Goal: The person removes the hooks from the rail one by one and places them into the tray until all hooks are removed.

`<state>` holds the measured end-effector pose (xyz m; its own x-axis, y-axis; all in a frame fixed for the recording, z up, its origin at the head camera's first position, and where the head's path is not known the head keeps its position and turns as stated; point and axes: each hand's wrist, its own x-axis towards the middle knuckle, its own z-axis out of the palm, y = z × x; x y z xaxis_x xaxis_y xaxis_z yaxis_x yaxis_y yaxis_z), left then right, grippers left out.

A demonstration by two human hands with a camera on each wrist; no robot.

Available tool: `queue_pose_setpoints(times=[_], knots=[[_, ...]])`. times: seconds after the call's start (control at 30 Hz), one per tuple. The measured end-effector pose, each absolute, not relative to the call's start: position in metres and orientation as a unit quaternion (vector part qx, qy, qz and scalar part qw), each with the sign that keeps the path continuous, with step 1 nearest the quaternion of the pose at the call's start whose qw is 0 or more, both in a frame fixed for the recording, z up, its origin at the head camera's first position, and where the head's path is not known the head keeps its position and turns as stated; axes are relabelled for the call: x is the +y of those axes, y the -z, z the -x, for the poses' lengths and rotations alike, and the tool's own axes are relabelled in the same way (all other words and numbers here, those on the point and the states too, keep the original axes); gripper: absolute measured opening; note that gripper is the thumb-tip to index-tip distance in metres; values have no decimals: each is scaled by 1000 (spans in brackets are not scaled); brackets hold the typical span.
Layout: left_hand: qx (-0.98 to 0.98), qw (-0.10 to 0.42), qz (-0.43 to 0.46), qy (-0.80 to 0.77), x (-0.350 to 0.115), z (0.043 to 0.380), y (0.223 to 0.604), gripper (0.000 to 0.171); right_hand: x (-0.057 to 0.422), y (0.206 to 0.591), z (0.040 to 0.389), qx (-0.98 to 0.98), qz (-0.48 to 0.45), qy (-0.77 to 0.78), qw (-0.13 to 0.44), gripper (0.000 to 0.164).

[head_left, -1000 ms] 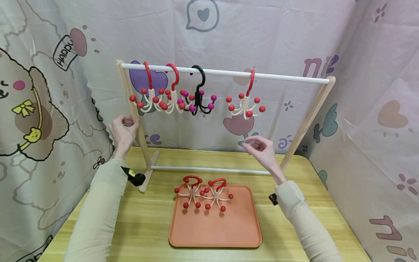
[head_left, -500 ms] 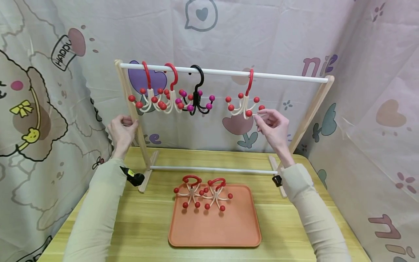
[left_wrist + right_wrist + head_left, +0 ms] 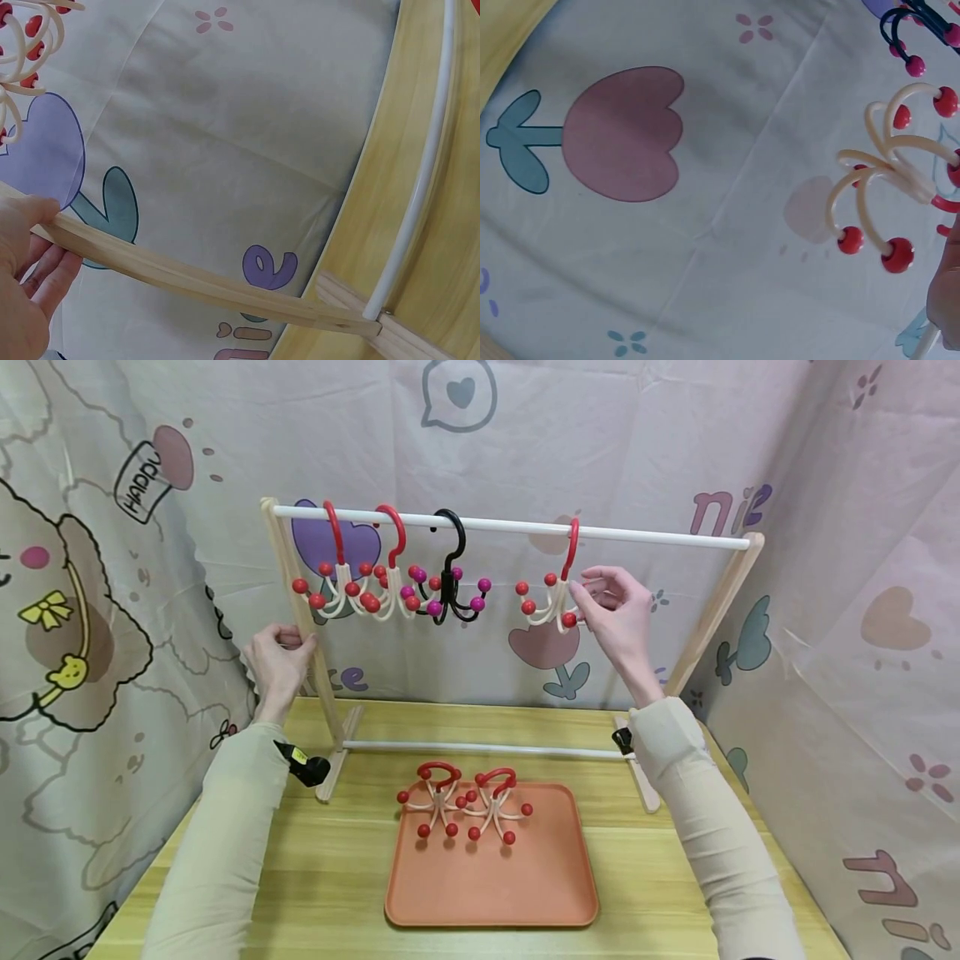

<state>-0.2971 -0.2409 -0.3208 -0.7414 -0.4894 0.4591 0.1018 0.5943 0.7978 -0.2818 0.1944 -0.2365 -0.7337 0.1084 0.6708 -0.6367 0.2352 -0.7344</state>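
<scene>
My left hand [image 3: 279, 664] grips the left wooden post [image 3: 187, 277] of a hanging rack; in the left wrist view the thumb lies above the post and the fingers below. My right hand [image 3: 618, 618] is raised beside a cream, red-tipped octopus-shaped hanger [image 3: 557, 602] with a red hook, hanging alone on the right part of the white rod [image 3: 667, 537]. The thumb tip is close to its stem; contact is unclear. The right wrist view shows the hanger's curved arms [image 3: 862, 199] and part of the thumb [image 3: 945, 289].
Two red-hooked hangers [image 3: 342, 585] [image 3: 394, 589] and a black one with magenta balls [image 3: 447, 589] hang on the rod's left part. Two more red-hooked hangers [image 3: 438, 806] [image 3: 493, 810] rest on an orange tray [image 3: 491, 893]. A lower white bar [image 3: 487, 748] joins the rack's feet.
My right hand has risen from below the lone hanger on the right up to its stem. The left hand stays on the post, and the hangers keep their places.
</scene>
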Motion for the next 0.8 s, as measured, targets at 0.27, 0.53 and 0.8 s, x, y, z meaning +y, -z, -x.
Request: queue_pose_setpoints(times=[0.27,0.53,0.8], knots=[[-829,337,-124,429,-241,297,320,26,180,224,290,-742,-159,-565,325,34],[-834,333,-122,422,-242,296,321,28,172,216,294,-742,-138,-564,334,33],[-837,326,-120,423,-242,296,320,29,169,212,298,-740,-123,-567,340,23]])
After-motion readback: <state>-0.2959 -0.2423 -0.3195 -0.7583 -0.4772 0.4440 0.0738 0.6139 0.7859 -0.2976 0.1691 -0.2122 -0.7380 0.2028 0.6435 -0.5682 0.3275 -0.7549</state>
